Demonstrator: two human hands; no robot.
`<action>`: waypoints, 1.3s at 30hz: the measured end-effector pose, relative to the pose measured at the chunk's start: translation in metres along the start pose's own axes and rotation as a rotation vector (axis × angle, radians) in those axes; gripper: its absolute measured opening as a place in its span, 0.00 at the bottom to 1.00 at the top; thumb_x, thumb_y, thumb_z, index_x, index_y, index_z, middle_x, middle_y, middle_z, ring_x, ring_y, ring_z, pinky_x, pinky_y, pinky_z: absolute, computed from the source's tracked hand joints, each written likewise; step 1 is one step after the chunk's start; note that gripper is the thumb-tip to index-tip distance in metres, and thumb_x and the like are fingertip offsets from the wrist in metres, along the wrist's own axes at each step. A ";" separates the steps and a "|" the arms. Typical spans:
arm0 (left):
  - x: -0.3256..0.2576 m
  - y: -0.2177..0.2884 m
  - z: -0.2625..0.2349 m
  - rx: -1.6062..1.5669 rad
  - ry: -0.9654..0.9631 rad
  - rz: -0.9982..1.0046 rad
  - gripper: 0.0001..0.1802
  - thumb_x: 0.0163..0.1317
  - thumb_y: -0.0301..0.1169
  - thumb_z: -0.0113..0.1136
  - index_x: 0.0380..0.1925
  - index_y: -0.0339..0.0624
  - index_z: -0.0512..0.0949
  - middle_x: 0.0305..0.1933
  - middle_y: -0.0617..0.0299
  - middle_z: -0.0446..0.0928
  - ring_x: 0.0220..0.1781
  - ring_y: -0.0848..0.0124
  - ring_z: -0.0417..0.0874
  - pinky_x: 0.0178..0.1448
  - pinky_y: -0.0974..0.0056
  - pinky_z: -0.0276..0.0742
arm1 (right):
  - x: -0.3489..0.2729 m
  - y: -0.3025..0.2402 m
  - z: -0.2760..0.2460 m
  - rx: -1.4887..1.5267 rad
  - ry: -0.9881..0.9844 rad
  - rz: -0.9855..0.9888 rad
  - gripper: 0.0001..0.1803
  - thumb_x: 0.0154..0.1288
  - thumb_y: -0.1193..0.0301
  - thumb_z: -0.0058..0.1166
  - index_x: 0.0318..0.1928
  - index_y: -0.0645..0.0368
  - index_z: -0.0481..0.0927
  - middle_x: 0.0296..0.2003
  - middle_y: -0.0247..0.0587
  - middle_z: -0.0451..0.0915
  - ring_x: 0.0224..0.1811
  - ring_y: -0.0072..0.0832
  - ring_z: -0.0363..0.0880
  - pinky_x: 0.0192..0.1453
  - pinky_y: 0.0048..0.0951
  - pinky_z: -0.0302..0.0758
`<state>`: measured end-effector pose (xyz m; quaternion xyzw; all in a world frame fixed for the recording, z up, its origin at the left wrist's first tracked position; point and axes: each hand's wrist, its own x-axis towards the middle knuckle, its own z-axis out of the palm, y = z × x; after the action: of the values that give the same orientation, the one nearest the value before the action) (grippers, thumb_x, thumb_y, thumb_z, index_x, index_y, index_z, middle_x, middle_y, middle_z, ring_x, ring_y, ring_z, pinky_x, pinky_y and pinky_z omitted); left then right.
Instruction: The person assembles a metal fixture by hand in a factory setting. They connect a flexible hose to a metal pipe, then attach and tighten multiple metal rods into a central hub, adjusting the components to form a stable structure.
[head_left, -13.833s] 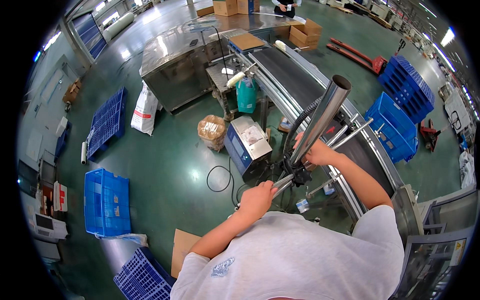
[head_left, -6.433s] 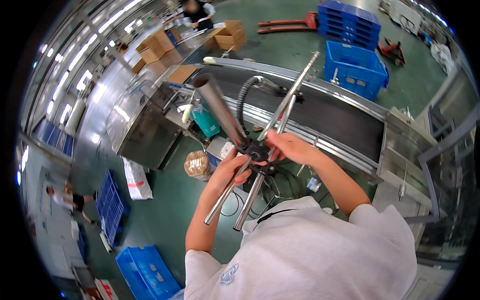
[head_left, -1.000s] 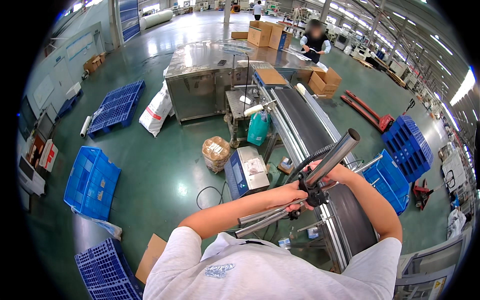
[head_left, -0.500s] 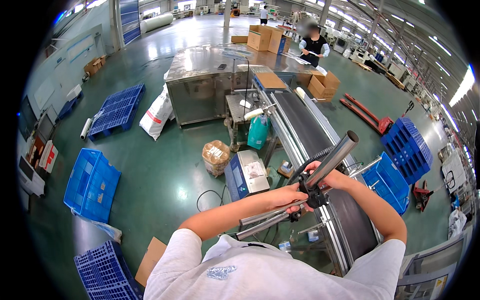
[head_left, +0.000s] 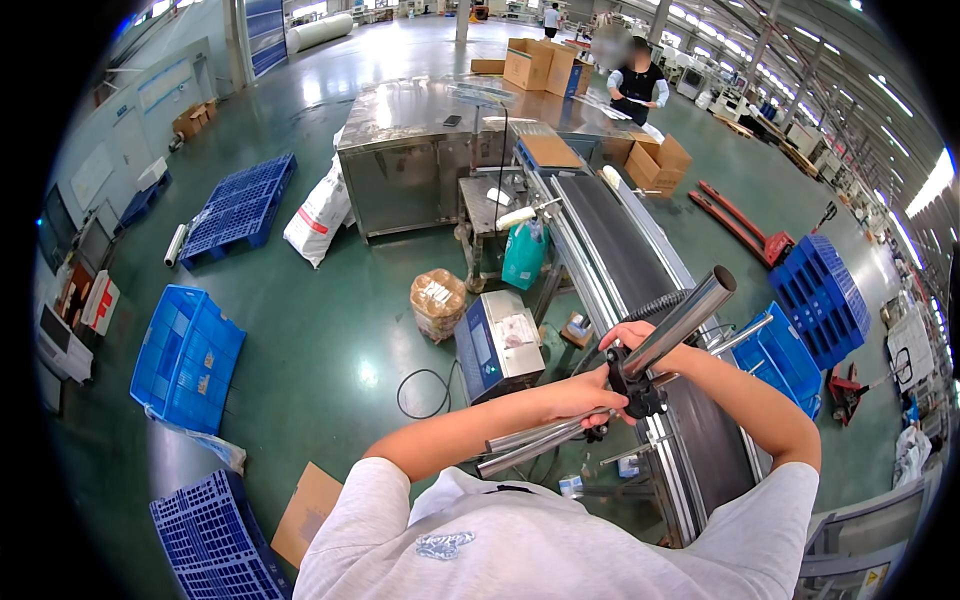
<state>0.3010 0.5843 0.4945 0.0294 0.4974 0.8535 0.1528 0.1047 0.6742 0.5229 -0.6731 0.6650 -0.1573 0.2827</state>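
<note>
**Both hands on a rod clamp above the conveyor**

A conveyor runs away from the person; beside its near end a steel tube slants up from a black clamp, with two thin rods running out to the lower left. If the clamp slackens, the tube could probably slide or swing down onto the belt's near edge, its weight hanging on that one joint. The left hand is wrapped around the rods just beside the clamp. The right hand curls closed over the clamp's top, touching the tube's base.
</note>
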 end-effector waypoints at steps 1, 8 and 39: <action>0.001 0.000 0.000 0.001 0.003 -0.008 0.28 0.64 0.27 0.50 0.60 0.40 0.50 0.42 0.47 0.78 0.16 0.82 0.65 0.17 0.77 0.62 | 0.002 0.004 -0.003 0.013 -0.067 0.047 0.15 0.57 0.64 0.54 0.43 0.59 0.75 0.41 0.42 0.76 0.43 0.35 0.75 0.50 0.30 0.71; 0.003 0.004 0.001 0.045 0.011 -0.003 0.27 0.64 0.27 0.50 0.58 0.40 0.49 0.42 0.47 0.78 0.16 0.82 0.65 0.18 0.76 0.62 | 0.028 0.014 -0.023 -0.255 -0.484 0.056 0.14 0.51 0.67 0.59 0.36 0.64 0.78 0.25 0.40 0.76 0.25 0.26 0.75 0.27 0.27 0.73; 0.006 -0.003 -0.005 0.075 0.013 0.037 0.34 0.63 0.28 0.49 0.61 0.39 0.41 0.42 0.44 0.78 0.14 0.82 0.67 0.16 0.76 0.65 | 0.006 0.006 0.006 0.225 0.019 0.218 0.19 0.68 0.60 0.38 0.37 0.64 0.75 0.31 0.46 0.77 0.36 0.40 0.76 0.45 0.35 0.71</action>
<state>0.2951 0.5829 0.4884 0.0389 0.5293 0.8371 0.1327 0.1041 0.6695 0.5139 -0.5593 0.7151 -0.2055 0.3654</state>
